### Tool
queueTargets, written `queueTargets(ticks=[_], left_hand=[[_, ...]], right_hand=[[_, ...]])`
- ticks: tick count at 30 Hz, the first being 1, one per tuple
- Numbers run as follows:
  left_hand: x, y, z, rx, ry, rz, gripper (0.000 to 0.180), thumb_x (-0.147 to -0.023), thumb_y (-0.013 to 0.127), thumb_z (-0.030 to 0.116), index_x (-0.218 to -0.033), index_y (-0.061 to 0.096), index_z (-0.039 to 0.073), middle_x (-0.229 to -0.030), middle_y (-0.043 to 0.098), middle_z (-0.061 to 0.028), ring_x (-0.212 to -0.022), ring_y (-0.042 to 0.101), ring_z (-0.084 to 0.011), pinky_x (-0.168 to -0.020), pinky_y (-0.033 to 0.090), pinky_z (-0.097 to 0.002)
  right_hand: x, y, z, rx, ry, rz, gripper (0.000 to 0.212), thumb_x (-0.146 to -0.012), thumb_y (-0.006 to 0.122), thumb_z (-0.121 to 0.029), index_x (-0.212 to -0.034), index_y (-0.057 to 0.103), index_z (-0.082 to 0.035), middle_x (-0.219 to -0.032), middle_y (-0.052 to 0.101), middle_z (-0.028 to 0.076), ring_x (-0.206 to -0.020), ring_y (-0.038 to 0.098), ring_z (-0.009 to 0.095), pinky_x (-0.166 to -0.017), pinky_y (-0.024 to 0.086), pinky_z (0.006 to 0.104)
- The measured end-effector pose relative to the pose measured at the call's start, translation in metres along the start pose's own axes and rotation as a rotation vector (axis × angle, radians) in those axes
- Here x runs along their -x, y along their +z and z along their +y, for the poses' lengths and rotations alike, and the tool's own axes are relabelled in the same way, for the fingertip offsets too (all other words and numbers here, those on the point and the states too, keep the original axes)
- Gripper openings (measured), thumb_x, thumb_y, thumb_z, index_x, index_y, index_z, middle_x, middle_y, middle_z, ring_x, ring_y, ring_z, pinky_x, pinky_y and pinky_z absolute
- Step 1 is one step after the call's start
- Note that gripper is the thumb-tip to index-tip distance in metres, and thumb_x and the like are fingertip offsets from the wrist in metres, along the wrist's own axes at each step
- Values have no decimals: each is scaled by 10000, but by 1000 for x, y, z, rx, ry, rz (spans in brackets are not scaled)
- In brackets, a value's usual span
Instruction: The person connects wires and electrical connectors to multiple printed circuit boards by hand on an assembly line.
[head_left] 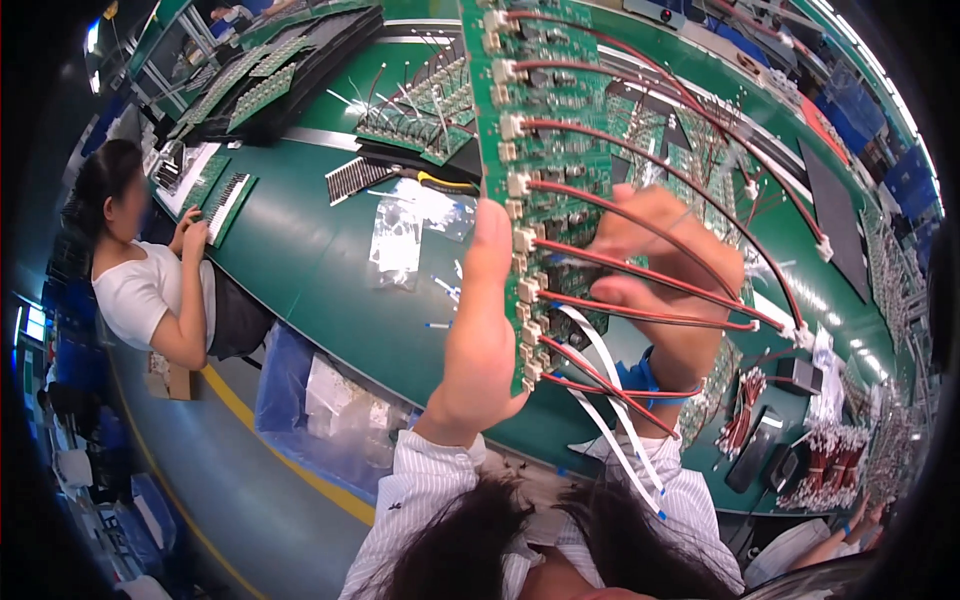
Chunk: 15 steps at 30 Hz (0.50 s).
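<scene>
A long green circuit board panel [563, 110] is held up on edge in front of me, tilted, with a row of white connectors along its left side. My left hand [480, 340] is closed around its lower left edge, thumb stretched up along the rim. Several red-and-black wire cables [625, 207] run from the connectors to the right, their white plugs hanging loose. Two white flat cables [607, 355] dangle from the lower connectors. My right hand [680, 250], partly behind the wires, has its fingers curled together close to the board's face. What they pinch is too blurred to name.
Across the green table [330, 260] are yellow-handled pliers [445, 183], clear plastic bags [397, 240] and more wired boards [425, 105]. Bundled red cables [825, 465] lie at the right. A co-worker [150, 270] handles a board at the left. A blue-lined bin [290, 385] stands below the table edge.
</scene>
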<state>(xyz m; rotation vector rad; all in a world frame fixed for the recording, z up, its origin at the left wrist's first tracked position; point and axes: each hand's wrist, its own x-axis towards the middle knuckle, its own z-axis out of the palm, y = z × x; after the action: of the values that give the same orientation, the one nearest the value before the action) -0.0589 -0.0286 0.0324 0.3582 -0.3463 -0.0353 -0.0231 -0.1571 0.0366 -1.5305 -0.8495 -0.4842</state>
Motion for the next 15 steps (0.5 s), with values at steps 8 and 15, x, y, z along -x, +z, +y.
queueTargets(ticks=[8,15], left_hand=[[-21,-39,-2,-180,-35,-88,477,-959,202,364,-1294,297,37,-1196,457,-99,-1067,475,-164,-917,377,-305],[-38,-38,1,-596,-54,129,475,-954,204,382,-1296,272,60,-1164,455,-81,-1040,469,-160,-904,359,-308]], right_hand=[[-12,8,39,22,-21,-20,176,-636,711,-15,-781,619,24,-760,625,100,-641,598,178,-532,461,237],[-23,8,63,67,57,-64,169,-659,719,-37,-753,589,17,-745,553,103,-676,525,184,-613,416,283]])
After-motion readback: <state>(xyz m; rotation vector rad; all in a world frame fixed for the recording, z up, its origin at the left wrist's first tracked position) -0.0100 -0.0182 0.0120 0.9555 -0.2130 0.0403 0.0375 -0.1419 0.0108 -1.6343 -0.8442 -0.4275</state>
